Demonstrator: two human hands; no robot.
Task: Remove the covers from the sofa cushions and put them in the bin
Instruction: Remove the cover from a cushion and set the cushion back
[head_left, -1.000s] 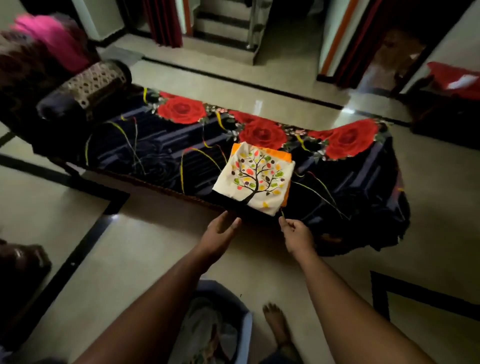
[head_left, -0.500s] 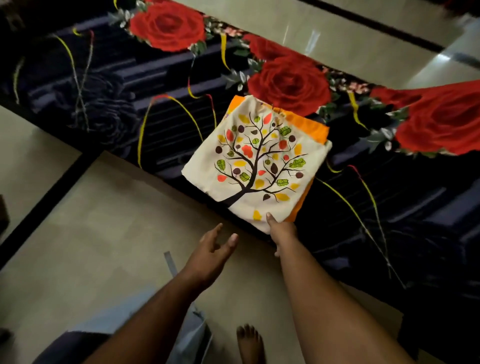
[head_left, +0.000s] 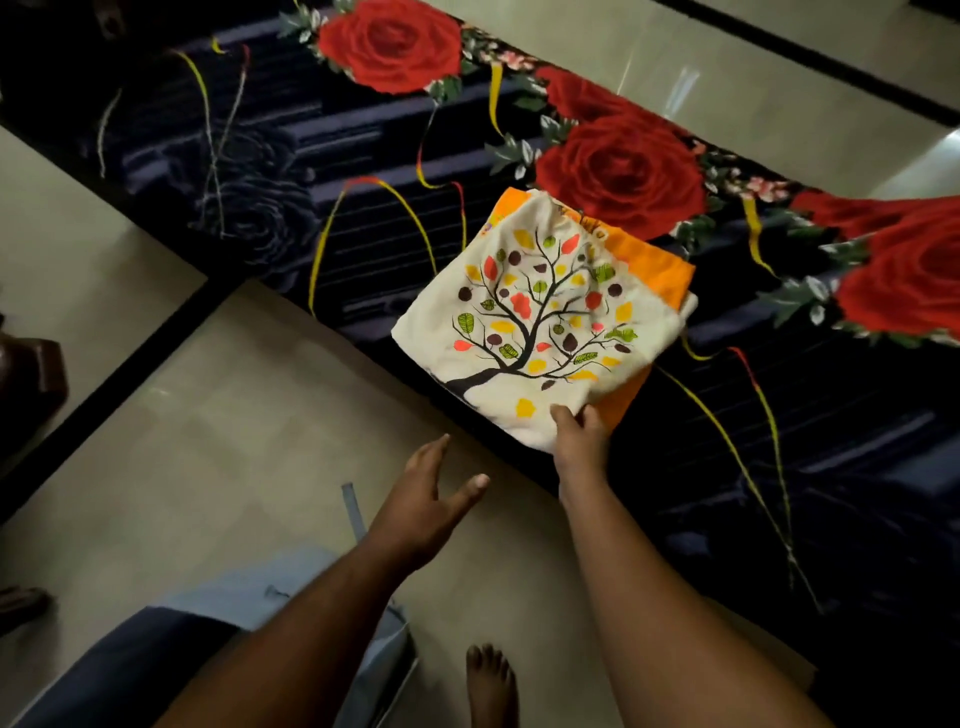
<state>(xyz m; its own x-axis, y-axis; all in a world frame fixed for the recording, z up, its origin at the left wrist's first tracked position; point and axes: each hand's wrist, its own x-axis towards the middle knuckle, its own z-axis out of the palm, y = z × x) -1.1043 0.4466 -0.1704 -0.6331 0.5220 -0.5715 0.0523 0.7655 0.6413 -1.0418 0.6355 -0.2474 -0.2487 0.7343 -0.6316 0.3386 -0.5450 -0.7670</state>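
Since half a second back the right hand (head_left: 579, 434) has slid further onto the near corner of the tree-print cushion cover (head_left: 540, 322), thumb now on top and pinching the cream fabric; the left hand (head_left: 431, 499) has barely shifted and hangs empty, fingers spread and relaxed, just left of that corner over the floor (head_left: 218, 415). Cover sits centre frame on the rose-print sofa throw (head_left: 363, 171), with an orange cushion (head_left: 660, 270) showing at its upper-right and lower-right edges, so the pad looks still inside or directly underneath; can't tell which. Risks, as I judge them: a one-handed pull on a corner drags cushion and cover together off the sofa edge instead of stripping the cover; the slack throw could bunch and come along; any zip or opening isn't visible, so tugging the wrong side could strain a seam. Blue bin (head_left: 384, 660) is at bottom centre, mostly hidden by the forearms, close to a bare foot (head_left: 491, 686). No brands, labels or readable writing anywhere.
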